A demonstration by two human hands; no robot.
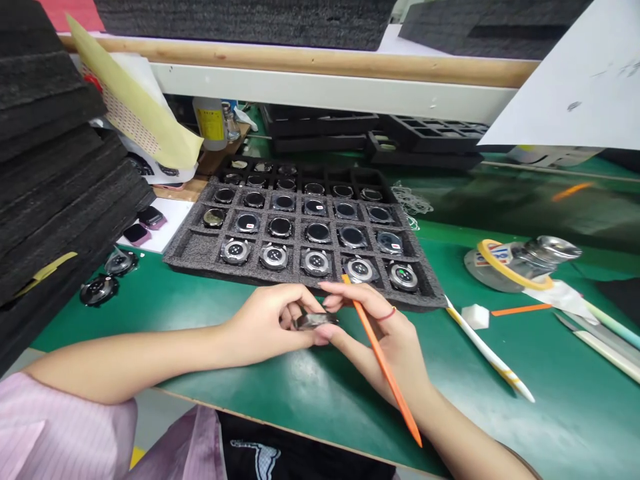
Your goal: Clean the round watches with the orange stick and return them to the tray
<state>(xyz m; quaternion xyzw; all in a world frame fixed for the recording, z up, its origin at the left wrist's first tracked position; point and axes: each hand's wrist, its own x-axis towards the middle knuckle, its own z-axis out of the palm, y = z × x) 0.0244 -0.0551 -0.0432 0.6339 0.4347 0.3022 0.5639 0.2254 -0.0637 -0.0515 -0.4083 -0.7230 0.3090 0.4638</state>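
Observation:
Between my two hands, just above the green table, is a dark round watch case (315,321) seen edge-on. My left hand (277,320) is closed around its left side, thumb in front and fingers behind. The fingertips and thumb of my right hand (385,333) reach its right side. An orange pointed stick (385,367) also lies in the right hand, running past the fingers with its sharp end down toward the wrist. Right behind the hands, a black foam tray (195,250) holds many watch cases in compartments. The front row, such as one watch case (316,262), shows silver backs.
Two watch cases (99,290) and two purple-edged square watches (137,233) lie at left beside stacked black foam (50,153). At right are a white-and-yellow toothbrush-like handle (493,353), a white block (475,317), an orange strip (521,310) and a glass bottle (500,267). A shelf edge (325,87) crosses above.

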